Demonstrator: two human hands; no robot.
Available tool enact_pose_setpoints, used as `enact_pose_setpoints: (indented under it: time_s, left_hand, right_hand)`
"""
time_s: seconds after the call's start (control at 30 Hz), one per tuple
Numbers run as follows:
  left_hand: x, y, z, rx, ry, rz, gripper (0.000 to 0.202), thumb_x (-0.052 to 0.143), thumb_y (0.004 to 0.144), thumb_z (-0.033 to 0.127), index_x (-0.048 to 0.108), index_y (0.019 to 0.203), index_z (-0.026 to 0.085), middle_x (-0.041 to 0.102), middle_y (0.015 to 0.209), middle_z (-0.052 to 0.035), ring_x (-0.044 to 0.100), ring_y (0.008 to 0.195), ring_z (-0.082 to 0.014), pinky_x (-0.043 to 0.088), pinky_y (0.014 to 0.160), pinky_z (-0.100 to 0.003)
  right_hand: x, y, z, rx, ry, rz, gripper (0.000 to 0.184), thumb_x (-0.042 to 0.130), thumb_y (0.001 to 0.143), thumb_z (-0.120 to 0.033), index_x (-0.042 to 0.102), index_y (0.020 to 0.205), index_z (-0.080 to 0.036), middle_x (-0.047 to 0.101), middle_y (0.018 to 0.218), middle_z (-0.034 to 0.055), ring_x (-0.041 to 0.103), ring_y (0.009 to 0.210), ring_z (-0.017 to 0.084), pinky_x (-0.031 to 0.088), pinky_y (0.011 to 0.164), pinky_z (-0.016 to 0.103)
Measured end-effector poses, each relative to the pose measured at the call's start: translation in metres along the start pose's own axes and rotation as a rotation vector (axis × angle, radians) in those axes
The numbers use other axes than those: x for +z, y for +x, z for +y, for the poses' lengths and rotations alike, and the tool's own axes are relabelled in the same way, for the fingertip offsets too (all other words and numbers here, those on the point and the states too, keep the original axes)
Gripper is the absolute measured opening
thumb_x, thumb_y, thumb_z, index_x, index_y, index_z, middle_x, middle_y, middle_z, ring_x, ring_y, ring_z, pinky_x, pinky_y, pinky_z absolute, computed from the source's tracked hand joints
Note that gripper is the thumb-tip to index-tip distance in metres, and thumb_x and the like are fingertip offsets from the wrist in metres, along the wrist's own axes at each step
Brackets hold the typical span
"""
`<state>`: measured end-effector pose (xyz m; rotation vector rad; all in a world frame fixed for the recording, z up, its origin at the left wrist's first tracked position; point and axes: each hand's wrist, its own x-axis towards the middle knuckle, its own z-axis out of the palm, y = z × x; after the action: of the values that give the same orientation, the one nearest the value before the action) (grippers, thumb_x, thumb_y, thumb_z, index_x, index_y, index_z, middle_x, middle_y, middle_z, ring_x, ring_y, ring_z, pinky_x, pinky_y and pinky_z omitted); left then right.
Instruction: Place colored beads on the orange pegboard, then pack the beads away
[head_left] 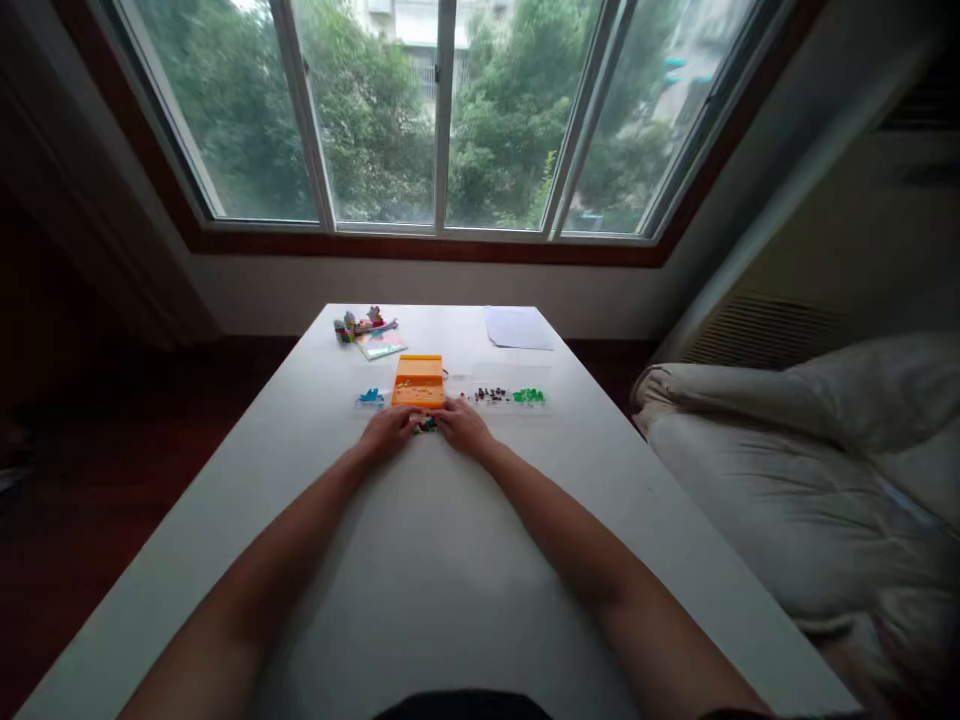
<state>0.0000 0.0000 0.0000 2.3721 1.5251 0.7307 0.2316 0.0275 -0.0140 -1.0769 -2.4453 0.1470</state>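
Both my arms stretch out over a white table (420,560). My left hand (388,432) and my right hand (463,427) meet over a small green and dark piece (425,425), their fingers curled around it. Just beyond them lies an orange tray (419,380). Left of the tray is a clear bag with blue pieces (370,398). To its right lie clear bags with dark pieces (490,396) and green pieces (529,396).
At the table's far left stand a small colourful built model (360,323) and a printed booklet (381,345). A white sheet (517,327) lies at the far right. A bed with light bedding (810,460) is to the right. Windows are ahead.
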Motion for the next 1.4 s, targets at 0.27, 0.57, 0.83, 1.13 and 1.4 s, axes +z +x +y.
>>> enact_pose_setpoints:
  time_s: [0.27,0.57,0.83,1.13,1.4]
  left_hand:
    - [0.001,-0.001,-0.002,-0.005,-0.001,-0.013,0.032,0.053,0.094,0.035,0.070,0.119,0.026,0.072,0.114,-0.0046,0.065,0.098,-0.0205,0.049,0.088,-0.031]
    - [0.000,0.000,0.000,-0.021,0.016,-0.023,0.032,0.053,0.094,0.038,0.072,0.115,0.025,0.073,0.104,-0.0046,0.064,0.091,-0.0197,0.048,0.085,-0.031]
    - [-0.003,-0.001,0.005,-0.026,0.007,-0.018,0.032,0.052,0.094,0.038,0.072,0.116,0.025,0.073,0.104,-0.0051,0.064,0.090,-0.0198,0.048,0.082,-0.030]
    - [-0.002,-0.001,0.003,-0.029,-0.019,-0.014,0.034,0.051,0.094,0.039,0.072,0.117,0.025,0.072,0.104,-0.0049,0.064,0.091,-0.0199,0.048,0.084,-0.030]
    - [-0.002,-0.002,0.002,-0.015,-0.020,-0.007,0.034,0.051,0.094,0.041,0.072,0.116,0.026,0.072,0.101,-0.0047,0.063,0.087,-0.0191,0.047,0.079,-0.029]
  right_hand:
    - [-0.007,-0.002,-0.002,0.010,-0.025,-0.015,0.037,0.055,0.099,-0.040,0.064,0.134,-0.030,0.059,0.119,0.0090,0.050,0.112,0.022,0.039,0.104,0.035]
    - [-0.017,-0.006,-0.003,0.045,-0.027,-0.015,0.030,0.054,0.100,-0.039,0.071,0.122,-0.028,0.058,0.111,0.0087,0.050,0.106,0.020,0.040,0.100,0.033]
    - [-0.022,-0.010,0.009,0.074,0.029,0.026,0.018,0.057,0.097,-0.025,0.074,0.101,-0.023,0.062,0.100,0.0067,0.053,0.101,0.018,0.043,0.091,0.028]
    - [-0.023,-0.010,0.020,0.059,0.076,-0.007,0.026,0.056,0.089,-0.009,0.074,0.101,-0.024,0.064,0.101,0.0058,0.055,0.100,0.018,0.042,0.090,0.026]
    - [-0.027,-0.011,0.023,0.101,0.061,-0.008,0.023,0.057,0.085,-0.007,0.072,0.093,-0.021,0.064,0.098,0.0051,0.055,0.099,0.017,0.041,0.090,0.025]
